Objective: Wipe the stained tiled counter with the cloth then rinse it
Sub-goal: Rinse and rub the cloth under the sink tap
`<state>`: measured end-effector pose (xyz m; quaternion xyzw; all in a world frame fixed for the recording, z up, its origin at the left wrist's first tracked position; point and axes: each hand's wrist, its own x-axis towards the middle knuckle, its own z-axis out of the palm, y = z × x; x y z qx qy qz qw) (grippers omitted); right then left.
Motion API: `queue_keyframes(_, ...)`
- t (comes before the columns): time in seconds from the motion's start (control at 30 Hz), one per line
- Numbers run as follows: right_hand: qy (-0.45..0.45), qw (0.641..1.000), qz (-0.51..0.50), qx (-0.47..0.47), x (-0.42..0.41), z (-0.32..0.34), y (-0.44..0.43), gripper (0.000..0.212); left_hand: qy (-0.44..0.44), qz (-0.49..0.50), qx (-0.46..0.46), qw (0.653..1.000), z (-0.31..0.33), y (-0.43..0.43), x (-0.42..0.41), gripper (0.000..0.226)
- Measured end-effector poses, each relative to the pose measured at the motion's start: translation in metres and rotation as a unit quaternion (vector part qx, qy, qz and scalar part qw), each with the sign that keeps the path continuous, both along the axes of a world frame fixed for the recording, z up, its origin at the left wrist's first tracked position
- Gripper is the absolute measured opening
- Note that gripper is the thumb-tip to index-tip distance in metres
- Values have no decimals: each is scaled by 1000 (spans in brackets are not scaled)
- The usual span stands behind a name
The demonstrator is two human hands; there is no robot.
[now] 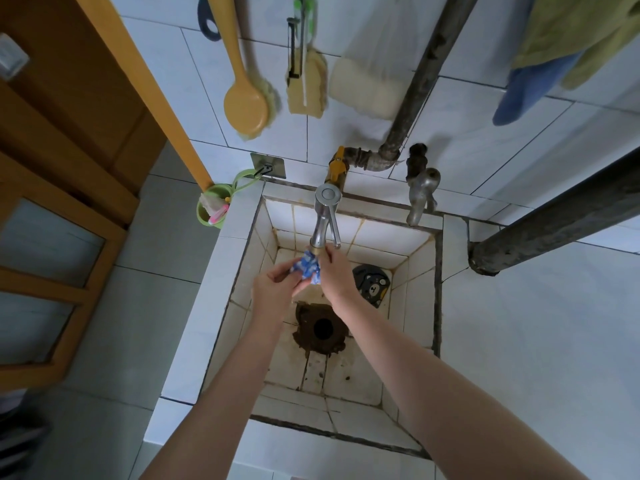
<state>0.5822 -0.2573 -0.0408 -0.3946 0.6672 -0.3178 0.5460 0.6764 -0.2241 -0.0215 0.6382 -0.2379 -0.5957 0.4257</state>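
A small blue-and-white patterned cloth [307,269] is bunched up right under the spout of the chrome tap [323,216], over the tiled sink basin [419,271]. My left hand [273,289] pinches the cloth from the left. My right hand [336,275] grips the cloth from the right, just below the tap's lever. Running water cannot be made out. The white tiled counter [536,341] spreads to the right of the basin.
A rusty drain hole [322,328] lies in the basin floor, with a dark bear-print item [371,285] beside it. A second old tap [420,192] juts from the wall. Brushes and sponges [304,84] hang above. A green cup [214,206] sits left; a dark pipe [554,223] crosses the right.
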Motion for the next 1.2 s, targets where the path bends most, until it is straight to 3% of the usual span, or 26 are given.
queue_keyframes(0.17, -66, 996, -31, 59, -9, 4, -5, 18, 87, 84, 49, 991, 3, -7, 10, 23)
queue_keyframes(0.3, -210, 973, -23, 87, -17, 15, -1, 18, 50, 53, 34, 997, 2, -7, 14, 36)
queue_keyframes(0.37, -152, 988, 23, 30, -20, 15, 3, 19, 20, 35, 14, 999, 2, -6, 14, 38)
queue_keyframes(0.47, -62, 995, 44, -72, -20, 17, 12, 5, 24, 7, 8, 1000, 0, -6, 13, 28)
queue_keyframes(0.53, -25, 995, 38, -93, -16, 14, 17, 16, 23, -1, 13, 1000, -1, -5, 10, 28)
queue_keyframes(0.77, -166, 986, 11, -5, 7, 12, 22, 25, 32, -28, -27, 999, 3, 2, 0, 26)
queue_keyframes(0.97, -23, 996, -78, 19, 10, 1, 1, 26, 0, -44, -21, 999, 3, 2, -3, 29)
queue_keyframes(1.03, -73, 991, -105, 31, 6, 2, 2, 24, 13, -22, -16, 1000, 3, -1, -1, 29)
queue_keyframes(1.2, -244, 968, 55, 10, -3, 12, 30, 29, 48, 33, 17, 998, -4, -6, 6, 31)
